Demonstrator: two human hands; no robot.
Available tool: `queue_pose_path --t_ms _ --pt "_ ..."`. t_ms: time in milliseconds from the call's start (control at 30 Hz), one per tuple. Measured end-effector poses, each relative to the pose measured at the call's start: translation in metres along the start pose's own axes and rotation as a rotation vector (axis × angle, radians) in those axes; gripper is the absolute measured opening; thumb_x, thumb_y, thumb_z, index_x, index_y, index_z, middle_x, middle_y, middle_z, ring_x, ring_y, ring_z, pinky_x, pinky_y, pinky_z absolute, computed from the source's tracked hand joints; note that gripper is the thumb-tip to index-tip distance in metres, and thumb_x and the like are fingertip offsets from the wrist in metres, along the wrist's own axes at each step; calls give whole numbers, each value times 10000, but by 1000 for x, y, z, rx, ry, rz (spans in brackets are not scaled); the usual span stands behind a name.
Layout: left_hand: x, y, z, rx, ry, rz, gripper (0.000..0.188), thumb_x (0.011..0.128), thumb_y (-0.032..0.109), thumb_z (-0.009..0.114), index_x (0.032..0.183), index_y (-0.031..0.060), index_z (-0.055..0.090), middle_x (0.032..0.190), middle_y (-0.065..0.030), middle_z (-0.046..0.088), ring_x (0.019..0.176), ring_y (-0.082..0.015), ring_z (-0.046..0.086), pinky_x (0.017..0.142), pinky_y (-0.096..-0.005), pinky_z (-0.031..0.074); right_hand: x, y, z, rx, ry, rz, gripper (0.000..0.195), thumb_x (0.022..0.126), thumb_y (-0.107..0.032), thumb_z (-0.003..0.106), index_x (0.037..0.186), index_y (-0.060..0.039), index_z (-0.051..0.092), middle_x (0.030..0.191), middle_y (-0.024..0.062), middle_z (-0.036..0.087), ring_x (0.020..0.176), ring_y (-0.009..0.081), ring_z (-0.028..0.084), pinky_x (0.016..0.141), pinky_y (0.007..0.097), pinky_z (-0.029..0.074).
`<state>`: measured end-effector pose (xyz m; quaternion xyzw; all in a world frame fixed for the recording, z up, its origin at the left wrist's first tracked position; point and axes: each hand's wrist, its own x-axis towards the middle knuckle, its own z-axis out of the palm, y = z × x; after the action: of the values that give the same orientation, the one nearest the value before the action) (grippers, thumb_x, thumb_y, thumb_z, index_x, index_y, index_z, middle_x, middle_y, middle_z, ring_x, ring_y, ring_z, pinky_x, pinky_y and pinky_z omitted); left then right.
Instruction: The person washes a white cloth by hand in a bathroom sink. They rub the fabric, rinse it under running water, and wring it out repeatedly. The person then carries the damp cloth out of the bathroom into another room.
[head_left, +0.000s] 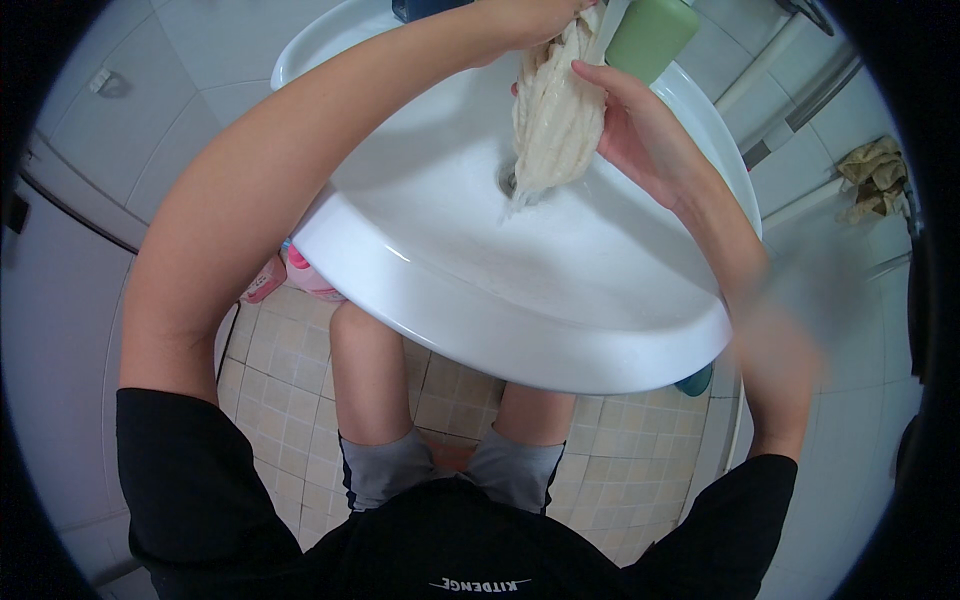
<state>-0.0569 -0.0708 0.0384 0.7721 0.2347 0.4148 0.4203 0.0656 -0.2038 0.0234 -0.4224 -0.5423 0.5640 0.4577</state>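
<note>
A wet cream-coloured cloth (559, 124) hangs bunched and twisted over the white ceramic washbasin (480, 300). At the picture's top edge, my left hand (541, 21) grips the upper part of the cloth; some of its fingers are cut off or hidden. Lower down, my right hand (637, 131) wraps the cloth from the right, thumb in front and the other fingers mostly behind. Water runs off the cloth's bottom end close to the metal drain (508, 178), which the cloth partly covers.
A green bottle (654, 37) stands on the basin's back right rim, a dark blue object (431, 9) at the back left. Pink bottles (309, 276) sit on the tiled floor (289, 390) left of the basin. A brown cloth (874, 176) hangs by the right wall.
</note>
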Motion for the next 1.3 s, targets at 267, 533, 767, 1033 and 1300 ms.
queue_pose_path --t_ms 267,533,767,1033,1300 --pt "4 0 6 8 44 0 377 983 335 549 1099 -19 606 950 -142 677 879 -221 651 792 -350 506 -6 -4 -1 -174 28 17 536 979 -322 574 1381 4 433 1300 133 598 1220 213 571 1102 368 396" --pt "0 13 -5 63 42 -6 389 993 333 533 1155 -14 605 955 -147 679 871 -249 659 797 -361 507 1 1 -3 -170 63 50 590 961 -338 604 1423 -33 398 1335 94 555 1250 192 527 1104 377 381" --pt "10 11 -7 -160 184 50 389 1003 309 523 1199 -18 602 1030 -141 669 959 -224 621 852 -351 481 -10 -2 -2 -368 85 140 638 941 -362 617 1425 -16 387 1329 95 549 1252 195 516 1115 353 356" --pt "8 22 -22 -160 235 86 380 1011 284 513 1204 -32 597 1036 -127 674 941 -201 622 838 -335 483 -7 -3 3 -229 134 161 622 913 -368 615 1362 19 424 1282 112 558 1242 195 506 1099 331 360" --pt "9 18 -19 -95 239 76 372 1006 297 526 1176 -28 591 1006 -119 670 921 -183 618 816 -324 482 -11 -13 2 -221 361 219 607 882 -374 523 1348 11 460 1297 126 559 1230 231 526 1057 392 375"
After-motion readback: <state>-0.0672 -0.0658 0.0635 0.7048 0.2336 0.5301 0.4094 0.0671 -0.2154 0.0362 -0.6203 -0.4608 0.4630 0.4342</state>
